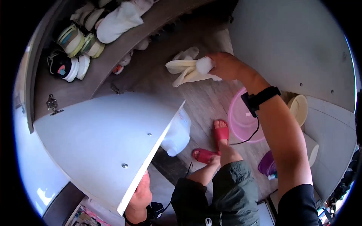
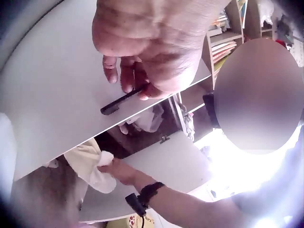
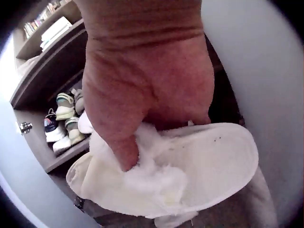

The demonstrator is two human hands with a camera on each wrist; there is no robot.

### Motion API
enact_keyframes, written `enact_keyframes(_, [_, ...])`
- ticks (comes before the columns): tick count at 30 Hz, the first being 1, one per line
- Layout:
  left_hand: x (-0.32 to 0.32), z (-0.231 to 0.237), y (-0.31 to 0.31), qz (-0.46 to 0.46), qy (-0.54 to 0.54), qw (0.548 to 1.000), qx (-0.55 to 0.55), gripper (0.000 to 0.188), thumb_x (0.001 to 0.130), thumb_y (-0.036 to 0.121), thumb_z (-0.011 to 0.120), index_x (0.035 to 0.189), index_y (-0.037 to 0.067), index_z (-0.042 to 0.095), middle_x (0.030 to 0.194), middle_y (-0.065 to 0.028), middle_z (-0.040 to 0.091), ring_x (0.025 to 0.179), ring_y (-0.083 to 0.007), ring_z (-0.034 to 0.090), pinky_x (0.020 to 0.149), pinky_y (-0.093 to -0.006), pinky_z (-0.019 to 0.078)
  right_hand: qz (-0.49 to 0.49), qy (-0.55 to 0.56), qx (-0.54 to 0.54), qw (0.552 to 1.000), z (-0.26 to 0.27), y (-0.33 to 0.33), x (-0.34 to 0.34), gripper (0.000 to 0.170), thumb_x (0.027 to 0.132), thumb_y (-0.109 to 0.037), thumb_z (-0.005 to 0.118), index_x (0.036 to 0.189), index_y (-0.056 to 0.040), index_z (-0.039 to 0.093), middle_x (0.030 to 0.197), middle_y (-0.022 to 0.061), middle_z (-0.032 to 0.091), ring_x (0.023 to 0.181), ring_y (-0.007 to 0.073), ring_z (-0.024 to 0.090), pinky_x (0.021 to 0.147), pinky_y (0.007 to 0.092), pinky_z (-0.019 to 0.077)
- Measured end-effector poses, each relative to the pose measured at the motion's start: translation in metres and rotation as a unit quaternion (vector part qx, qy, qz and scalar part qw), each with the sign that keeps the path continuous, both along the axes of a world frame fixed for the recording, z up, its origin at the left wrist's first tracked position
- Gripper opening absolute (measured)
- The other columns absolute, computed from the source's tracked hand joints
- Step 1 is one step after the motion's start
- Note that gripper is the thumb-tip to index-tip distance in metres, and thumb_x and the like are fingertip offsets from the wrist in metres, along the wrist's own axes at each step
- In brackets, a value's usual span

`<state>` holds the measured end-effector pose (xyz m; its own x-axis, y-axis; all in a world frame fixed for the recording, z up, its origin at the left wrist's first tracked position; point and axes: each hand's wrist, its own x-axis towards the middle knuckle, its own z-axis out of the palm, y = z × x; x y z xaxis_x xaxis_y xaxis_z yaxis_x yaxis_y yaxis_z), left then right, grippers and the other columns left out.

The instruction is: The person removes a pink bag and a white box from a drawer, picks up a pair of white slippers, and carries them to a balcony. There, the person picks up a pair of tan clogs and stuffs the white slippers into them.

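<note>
Pale slippers with fluffy white lining hang from my right hand above the floor. In the right wrist view, the thumb of that hand presses into the fluff and a broad pale sole extends beside it; the other fingers are mostly hidden. A white cabinet door stands open at the left. Close to its edge, my left hand has its fingers curled round a black handle in the left wrist view; in the head view the door covers the fingers.
Shoes stand on a dark curved shelf at upper left. A translucent jug stands beside the door. A pink basin and a purple container are on the floor near the red sandals. A grey panel rises at right.
</note>
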<state>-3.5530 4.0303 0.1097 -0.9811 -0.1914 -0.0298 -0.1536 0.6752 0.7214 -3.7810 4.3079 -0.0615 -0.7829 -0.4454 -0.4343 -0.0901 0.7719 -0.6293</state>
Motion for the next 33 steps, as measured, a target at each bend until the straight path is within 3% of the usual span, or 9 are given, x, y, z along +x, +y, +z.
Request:
enact_keyframes(3, [-0.006, -0.001, -0.015, -0.143, -0.004, 0.984, -0.106, 0.021, 0.088, -0.003, 0.053, 0.107, -0.010, 0.058, 0.092, -0.0120, 0.063, 0.083, -0.0160, 0.060, 0.071, -0.0273, 0.0479, 0.041, 0.018, -0.074, 0.996, 0.018, -0.010, -0.036, 0.042, 0.078, -0.013, 0.068, 0.117, -0.0032, 0.058, 0.111, 0.0174, 0.065, 0.100, 0.0328, 0.062, 0.087, 0.0371, 0.0490])
enact_keyframes(9, [-0.019, -0.002, -0.013, -0.200, 0.043, 0.979, 0.007, 0.018, 0.088, 0.009, 0.058, 0.099, -0.005, 0.061, 0.091, -0.0119, 0.064, 0.083, -0.0196, 0.061, 0.075, -0.0317, 0.0506, 0.067, 0.098, -0.127, 0.985, 0.089, -0.056, -0.090, 0.047, 0.077, -0.033, 0.062, 0.111, -0.0020, 0.063, 0.108, 0.0216, 0.066, 0.101, 0.0350, 0.063, 0.088, 0.0393, 0.0486])
enact_keyframes(13, [-0.020, -0.013, -0.008, -0.161, 0.099, 0.982, 0.001, 0.036, 0.095, 0.034, 0.054, 0.088, 0.000, 0.063, 0.082, -0.0078, 0.064, 0.081, -0.0196, 0.061, 0.075, -0.0327, 0.0491, 0.098, 0.209, -0.176, 0.957, 0.082, -0.106, -0.137, 0.047, 0.076, -0.034, 0.063, 0.107, 0.0009, 0.062, 0.102, 0.0222, 0.066, 0.096, 0.0357, 0.063, 0.085, 0.0388, 0.0491])
enact_keyframes(16, [-0.020, -0.015, -0.003, -0.110, 0.104, 0.988, 0.024, 0.043, 0.097, 0.039, 0.048, 0.082, 0.001, 0.062, 0.078, -0.0072, 0.064, 0.079, -0.0198, 0.061, 0.074, -0.0334, 0.0484, 0.098, 0.236, -0.096, 0.962, 0.076, -0.147, -0.159, 0.055, 0.073, -0.042, 0.062, 0.110, -0.0005, 0.066, 0.112, 0.0232, 0.064, 0.104, 0.0362, 0.061, 0.093, 0.0387, 0.0472])
enact_keyframes(21, [-0.008, -0.049, -0.007, -0.042, 0.192, 0.981, 0.008, 0.047, 0.098, 0.048, 0.044, 0.101, 0.001, 0.053, 0.065, -0.0022, 0.056, 0.065, -0.0141, 0.055, 0.064, -0.0312, 0.0457, 0.134, 0.378, -0.053, 0.914, 0.037, -0.197, -0.199, 0.057, 0.077, -0.042, 0.055, 0.120, -0.0054, 0.064, 0.140, 0.0235, 0.045, 0.129, 0.0336, 0.045, 0.106, 0.0400, 0.0381])
enact_keyframes(25, [-0.011, -0.060, -0.001, -0.038, 0.240, 0.958, 0.152, 0.028, 0.095, 0.022, 0.049, 0.086, -0.001, 0.061, 0.077, -0.0104, 0.062, 0.073, -0.0194, 0.058, 0.069, -0.0331, 0.0477, 0.103, 0.419, 0.047, 0.901, 0.038, -0.211, -0.207, 0.069, 0.075, -0.045, 0.058, 0.133, -0.0087, 0.053, 0.146, 0.0195, 0.039, 0.131, 0.0291, 0.044, 0.105, 0.0389, 0.0395])
enact_keyframes(28, [-0.007, -0.064, -0.007, -0.039, 0.256, 0.963, 0.079, 0.027, 0.094, 0.021, 0.049, 0.084, -0.001, 0.061, 0.075, -0.0093, 0.061, 0.070, -0.0190, 0.057, 0.067, -0.0325, 0.0474, 0.174, 0.308, 0.085, 0.932, 0.052, -0.213, -0.223, 0.071, 0.072, -0.046, 0.061, 0.132, -0.0084, 0.054, 0.145, 0.0157, 0.042, 0.127, 0.0285, 0.048, 0.102, 0.0394, 0.0423])
enact_keyframes(31, [-0.008, -0.058, 0.005, -0.004, 0.245, 0.963, 0.107, 0.027, 0.095, 0.021, 0.049, 0.084, -0.001, 0.060, 0.073, -0.0090, 0.061, 0.069, -0.0185, 0.057, 0.066, -0.0321, 0.0474, 0.166, 0.351, 0.070, 0.919, 0.049, -0.209, -0.220, 0.065, 0.069, -0.039, 0.067, 0.125, -0.0068, 0.059, 0.129, 0.0167, 0.055, 0.118, 0.0296, 0.055, 0.098, 0.0380, 0.0457])
enact_keyframes(33, [-0.003, -0.064, 0.002, 0.024, 0.241, 0.968, 0.063, 0.040, 0.097, 0.039, 0.045, 0.097, 0.001, 0.055, 0.067, -0.0039, 0.057, 0.065, -0.0147, 0.055, 0.064, -0.0307, 0.0462, 0.173, 0.363, 0.075, 0.913, 0.053, -0.209, -0.218, 0.065, 0.067, -0.037, 0.070, 0.125, -0.0082, 0.059, 0.126, 0.0157, 0.058, 0.115, 0.0294, 0.057, 0.096, 0.0387, 0.0476])
